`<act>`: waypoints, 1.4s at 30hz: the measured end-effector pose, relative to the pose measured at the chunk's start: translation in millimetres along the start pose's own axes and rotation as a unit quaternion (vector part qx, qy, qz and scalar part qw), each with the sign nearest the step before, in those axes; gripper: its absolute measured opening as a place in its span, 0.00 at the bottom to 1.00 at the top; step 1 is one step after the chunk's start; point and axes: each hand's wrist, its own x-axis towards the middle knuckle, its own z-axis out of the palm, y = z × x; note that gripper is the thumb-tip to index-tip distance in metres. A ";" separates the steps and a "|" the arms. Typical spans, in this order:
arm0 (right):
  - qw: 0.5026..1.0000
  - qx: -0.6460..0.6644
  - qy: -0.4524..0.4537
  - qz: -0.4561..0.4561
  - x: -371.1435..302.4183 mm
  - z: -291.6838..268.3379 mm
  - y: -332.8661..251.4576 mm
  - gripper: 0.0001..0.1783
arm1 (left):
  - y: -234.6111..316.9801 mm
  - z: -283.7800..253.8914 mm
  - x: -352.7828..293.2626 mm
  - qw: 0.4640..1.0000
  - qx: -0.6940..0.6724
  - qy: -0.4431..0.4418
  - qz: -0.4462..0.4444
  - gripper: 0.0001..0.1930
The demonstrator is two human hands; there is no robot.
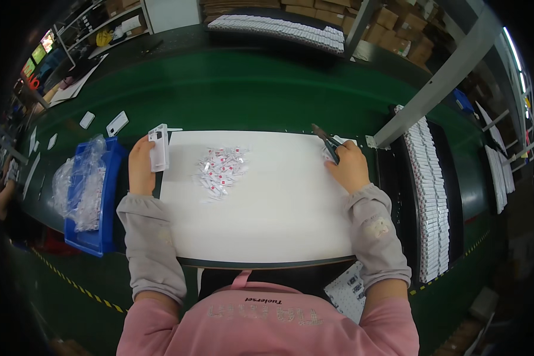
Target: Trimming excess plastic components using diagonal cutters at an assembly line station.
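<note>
My left hand (140, 166) is closed around a slim white box (159, 155) with dark marks near its top, held upright at the left edge of a white board (279, 219). A pair of pliers (326, 141) with dark handles is gripped in my right hand (351, 168) over the board's far right corner, jaws pointing away and to the left. Something small and whitish lies by those fingers, too hidden to name. Between my hands, nearer the left one, a loose pile of small clear-and-white packets (222, 172) with red marks is spread on the board.
Left of my left arm stands a blue bin (108, 202) with clear plastic bags (80, 184). Small white boxes (117, 123) lie beyond it on the green bench (249, 89). Long rows of white boxes (430, 202) stand at right, near a slanting grey post (439, 77).
</note>
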 end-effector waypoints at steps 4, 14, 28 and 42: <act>0.998 -0.018 -0.025 0.047 12.2 0.9 -7.2 0.17 | 5.1 10.4 -16.3 0.982 -0.179 -0.049 -0.045 0.19; 0.973 0.225 0.030 -0.040 21.2 27.6 -66.4 0.15 | -14.4 62.9 -35.0 0.739 -0.589 -0.310 -0.104 0.30; 0.978 0.127 -0.057 -0.156 60.8 67.5 -97.6 0.09 | -24.6 99.7 -60.2 0.859 -0.386 -0.275 -0.193 0.29; 0.718 0.695 -0.048 -0.011 -24.7 25.7 -124.3 0.05 | -57.9 135.0 -104.0 0.910 0.012 -0.400 0.105 0.42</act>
